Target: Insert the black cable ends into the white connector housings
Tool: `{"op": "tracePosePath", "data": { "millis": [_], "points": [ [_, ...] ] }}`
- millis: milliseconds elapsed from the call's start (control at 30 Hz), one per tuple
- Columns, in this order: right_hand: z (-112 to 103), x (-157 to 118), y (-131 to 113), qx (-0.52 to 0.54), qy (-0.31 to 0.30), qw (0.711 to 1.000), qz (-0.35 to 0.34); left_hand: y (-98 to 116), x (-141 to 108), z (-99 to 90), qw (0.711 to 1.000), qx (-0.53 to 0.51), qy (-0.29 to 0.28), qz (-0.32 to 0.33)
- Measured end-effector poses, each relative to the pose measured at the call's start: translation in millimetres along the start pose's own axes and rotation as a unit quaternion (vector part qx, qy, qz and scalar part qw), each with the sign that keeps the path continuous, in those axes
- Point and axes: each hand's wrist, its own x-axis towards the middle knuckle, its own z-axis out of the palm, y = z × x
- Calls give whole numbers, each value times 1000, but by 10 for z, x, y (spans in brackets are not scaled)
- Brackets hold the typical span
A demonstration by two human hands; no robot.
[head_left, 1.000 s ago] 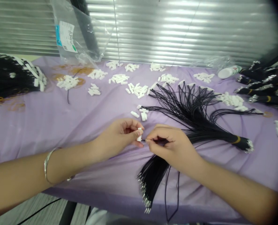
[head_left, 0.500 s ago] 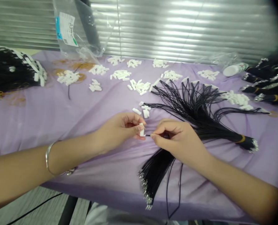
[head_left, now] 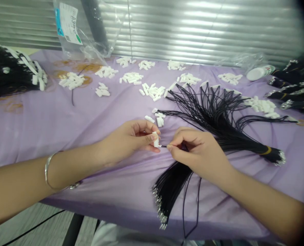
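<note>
My left hand (head_left: pixel 139 138) pinches a small white connector housing (head_left: pixel 156 140) between thumb and fingers. Just to its right, my right hand (head_left: pixel 193 147) grips a thin black wire (head_left: pixel 164 146) near its end. The wire's metal-tipped end meets the lower right of the housing; whether it sits inside, I cannot tell. Below my right hand lies a bundle of black wires (head_left: pixel 171 191) with silvery terminals. Behind it spreads a second black bundle (head_left: pixel 215 123), white housings on many of its far ends and a yellow band round its near end. A few loose white housings (head_left: pixel 159 119) lie beyond my left hand.
Small piles of white housings (head_left: pixel 153 91) dot the purple cloth (head_left: pixel 90 119). A labelled clear plastic bag (head_left: pixel 72 27) stands by the blinds at the back. More black wire bundles lie at the far left (head_left: pixel 8 71) and far right (head_left: pixel 295 85), beside a white-lidded container (head_left: pixel 258 73).
The view has shifted slightly. Both hands keep their holds on the housing and the wire, and the wire end still meets the housing.
</note>
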Motion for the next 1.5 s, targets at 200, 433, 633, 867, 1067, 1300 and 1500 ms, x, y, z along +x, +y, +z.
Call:
{"op": "tracePosePath", "data": {
  "millis": [200,433,633,867,1067,1300,1500],
  "points": [
    [5,-23,-9,-44,28,994,-94,-2,-3,-25,1000,11,4,-16],
    [13,-19,-1,-33,42,993,-106,-2,-11,-22,1000,-6,7,-24],
    [14,-27,3,-17,44,994,-103,-10,-10,-41,997,-70,-21,-33],
    [36,-25,-32,-56,35,996,-68,-7,-18,14,999,-26,8,-28],
    [48,-10,-44,-34,30,999,20,-2,-37,58,999,13,29,8],
    [28,-4,-44,-29,23,999,29,32,-48,72,999,42,19,8],
    [-13,-3,-17,5,36,998,54,-12,-5,11,999,35,30,23]
  ]
}}
